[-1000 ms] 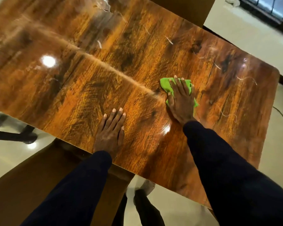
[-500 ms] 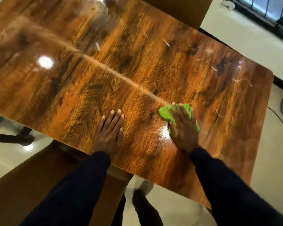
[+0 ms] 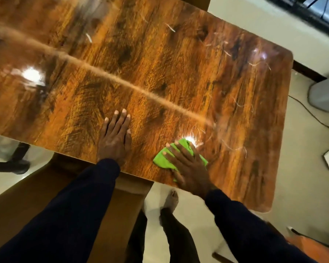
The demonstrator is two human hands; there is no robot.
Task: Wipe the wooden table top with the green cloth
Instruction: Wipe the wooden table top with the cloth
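Observer: Cloth location first. The green cloth [image 3: 160,160] lies flat on the wooden table top [image 3: 160,63], close to the near edge and toward the right end, just below a bright glare spot [image 3: 189,138]

Checker: Hands?

Observer: The right hand [image 3: 188,168] lies flat on the cloth with its fingers [image 3: 174,150] straight and spread and the palm pressing down. It pinches nothing. Green shows left of the fingers and right of the knuckles. The left hand [image 3: 114,141] rests flat on bare wood near it, fingers straight and together, holding nothing. Probably a brace.

Checker: Handling estimate?

Observer: Soft, thin and light, and it appears folded into a pad. It has no stiffness of its own, so it goes only where the palm drags it. The top is hard and glossy, likely slick. The cloth should glide under modest pressure, but it could bunch or slide out from under the hand.

Checker: Where to take hold?

Observer: Middle of the pad under the palm, fingers spread over the leading part. A corner pinch would only trail it. The heel of the hand sits at the near edge, so the cloth could roll over the lip.

Checker: Surface?

Observer: A pale streak [image 3: 122,80] crosses the top, with fine whitish marks [image 3: 235,103] toward the right end. Residue or scratches, cannot tell
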